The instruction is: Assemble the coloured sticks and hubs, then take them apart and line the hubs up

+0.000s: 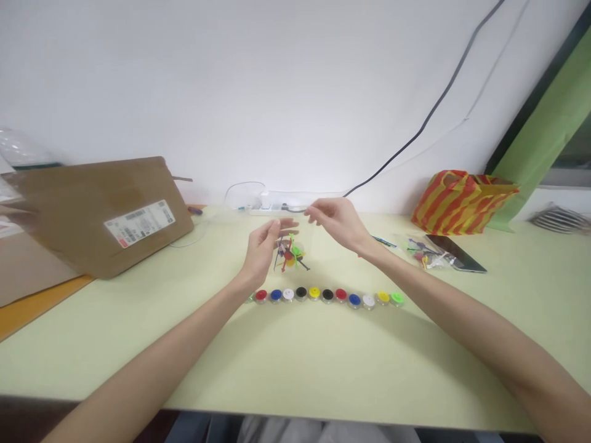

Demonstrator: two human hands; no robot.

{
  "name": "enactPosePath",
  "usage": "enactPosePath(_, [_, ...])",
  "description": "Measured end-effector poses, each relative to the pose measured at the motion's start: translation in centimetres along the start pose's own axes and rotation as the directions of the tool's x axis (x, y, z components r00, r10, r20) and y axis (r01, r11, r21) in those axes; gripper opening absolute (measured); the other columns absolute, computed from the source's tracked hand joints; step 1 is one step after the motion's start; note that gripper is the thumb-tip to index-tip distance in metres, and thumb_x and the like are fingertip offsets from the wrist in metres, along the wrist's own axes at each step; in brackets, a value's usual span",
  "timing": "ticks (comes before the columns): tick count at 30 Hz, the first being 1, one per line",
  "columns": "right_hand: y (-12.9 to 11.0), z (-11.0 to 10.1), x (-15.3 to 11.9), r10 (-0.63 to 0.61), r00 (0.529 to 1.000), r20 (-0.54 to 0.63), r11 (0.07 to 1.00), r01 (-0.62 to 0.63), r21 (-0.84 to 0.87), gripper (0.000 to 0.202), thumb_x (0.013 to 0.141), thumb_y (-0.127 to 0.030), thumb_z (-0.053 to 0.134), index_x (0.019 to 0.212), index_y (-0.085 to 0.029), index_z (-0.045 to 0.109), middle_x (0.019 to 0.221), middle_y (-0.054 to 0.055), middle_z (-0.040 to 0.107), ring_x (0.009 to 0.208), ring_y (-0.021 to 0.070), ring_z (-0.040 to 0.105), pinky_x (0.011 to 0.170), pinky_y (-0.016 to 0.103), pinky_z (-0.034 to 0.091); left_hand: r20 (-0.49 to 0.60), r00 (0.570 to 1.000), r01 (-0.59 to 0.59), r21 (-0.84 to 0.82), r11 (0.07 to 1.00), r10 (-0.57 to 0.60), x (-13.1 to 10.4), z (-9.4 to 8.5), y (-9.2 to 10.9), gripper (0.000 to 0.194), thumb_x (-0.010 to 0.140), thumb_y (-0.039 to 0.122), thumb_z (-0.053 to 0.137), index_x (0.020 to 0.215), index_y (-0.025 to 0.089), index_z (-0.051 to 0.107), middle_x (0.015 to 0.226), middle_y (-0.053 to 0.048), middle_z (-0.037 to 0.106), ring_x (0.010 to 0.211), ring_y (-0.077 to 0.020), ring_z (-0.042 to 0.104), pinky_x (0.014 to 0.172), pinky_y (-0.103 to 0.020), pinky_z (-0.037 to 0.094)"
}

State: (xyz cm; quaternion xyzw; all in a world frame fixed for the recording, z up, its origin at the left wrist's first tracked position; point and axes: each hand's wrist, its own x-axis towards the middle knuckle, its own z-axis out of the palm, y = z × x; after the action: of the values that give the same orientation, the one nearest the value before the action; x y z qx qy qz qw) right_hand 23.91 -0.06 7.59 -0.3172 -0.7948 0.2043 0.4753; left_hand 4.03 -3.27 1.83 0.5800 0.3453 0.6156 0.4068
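Near bench (295,363) open for a hand up to the row of coloured caps (327,295); cardboard box (99,212) blocks the left, striped bag (459,200) and tablet (455,253) the right.
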Motion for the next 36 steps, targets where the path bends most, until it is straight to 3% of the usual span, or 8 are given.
enactPosePath(4, [1.1,-0.1,0.2,0.035,0.989,0.142,0.990,-0.054,0.128,0.030,0.094,-0.042,0.065,0.102,-0.015,0.075,0.086,0.007,0.077,0.074,0.0160,0.069,0.070,0.028,0.054,0.015,0.999,0.053,-0.044,0.998,-0.052,-0.1,0.2,0.1,0.053,0.093,0.061,0.065,0.119,0.015,0.071,0.120,-0.017,0.075,0.097,-0.0292,0.076,0.084,-0.040,0.059])
enactPosePath(7, [1.4,0.2,0.1,0.054,0.971,0.231,0.978,-0.098,0.185,0.034,0.087,-0.042,0.074,0.105,-0.014,0.073,0.076,0.006,0.075,0.068,0.0161,0.069,0.067,0.029,0.056,0.006,0.998,0.070,-0.078,0.994,-0.070,-0.1,0.1,0.1,0.051,0.094,0.059,0.064,0.116,0.014,0.071,0.115,-0.017,0.077,0.095,-0.0291,0.076,0.085,-0.040,0.059])
enactPosePath(10, [1.4,0.6,0.0,0.064,0.987,0.147,0.967,-0.098,0.234,0.025,0.087,-0.037,0.070,0.095,-0.013,0.073,0.066,0.003,0.071,0.058,0.0140,0.065,0.060,0.028,0.054,-0.016,0.997,0.079,-0.080,0.994,-0.080,0.1,-0.1,0.3,0.047,0.096,0.055,0.062,0.118,0.015,0.070,0.105,-0.015,0.079,0.089,-0.0274,0.077,0.083,-0.038,0.059])
enactPosePath(14, [0.9,1.0,-0.1,0.013,0.998,0.065,0.955,-0.032,0.296,0.018,0.086,-0.024,0.061,0.093,-0.014,0.075,0.064,0.001,0.068,0.059,0.0121,0.063,0.060,0.026,0.054,-0.020,0.997,0.079,-0.074,0.994,-0.081,0.4,-0.4,0.6,0.040,0.092,0.040,0.067,0.127,0.021,0.067,0.085,-0.006,0.077,0.074,-0.0236,0.076,0.068,-0.033,0.059])
enactPosePath(19, [-0.1,0.9,-0.3,0.008,0.999,0.043,0.935,-0.023,0.355,0.020,0.081,-0.017,0.058,0.091,-0.016,0.075,0.064,-0.001,0.067,0.060,0.0110,0.060,0.062,0.027,0.053,-0.064,0.992,0.094,-0.164,0.982,-0.106,0.6,-0.7,0.8,0.023,0.084,0.024,0.068,0.105,0.020,0.072,0.070,-0.002,0.072,0.066,-0.0190,0.072,0.058,-0.025,0.053])
enactPosePath(26, [-1.9,1.0,-0.7,0.015,1.000,0.007,0.929,-0.016,0.369,0.013,0.078,-0.019,0.058,0.082,-0.018,0.070,0.063,-0.001,0.066,0.059,0.0116,0.059,0.061,0.028,0.053,-0.065,0.987,0.128,-0.206,0.970,-0.144,1.0,-0.7,1.3,0.023,0.077,0.025,0.071,0.099,0.019,0.071,0.085,-0.005,0.074,0.076,-0.0197,0.071,0.062,-0.027,0.056])
enactPosePath(30, [-2.3,1.1,-0.7,0.007,1.000,-0.003,0.926,-0.005,0.378,0.011,0.078,-0.020,0.059,0.080,-0.018,0.069,0.063,-0.001,0.065,0.060,0.0121,0.060,0.061,0.028,0.053,-0.078,0.987,0.118,-0.250,0.961,-0.142,1.3,-0.8,1.2,0.020,0.069,0.021,0.075,0.083,0.021,0.061,0.089,-0.002,0.073,0.067,-0.0149,0.066,0.056,-0.024,0.054])
enactPosePath(36, [-2.5,0.8,-0.8,-0.018,1.000,-0.003,0.917,0.017,0.399,0.012,0.081,-0.020,0.057,0.076,-0.018,0.068,0.062,-0.001,0.062,0.057,0.0113,0.056,0.058,0.027,0.050,-0.026,0.996,0.073,-0.294,0.953,-0.085,1.1,-1.0,1.5,0.016,0.076,0.028,0.068,0.074,0.021,0.054,0.073,0.001,0.059,0.062,-0.0128,0.059,0.058,-0.025,0.055])
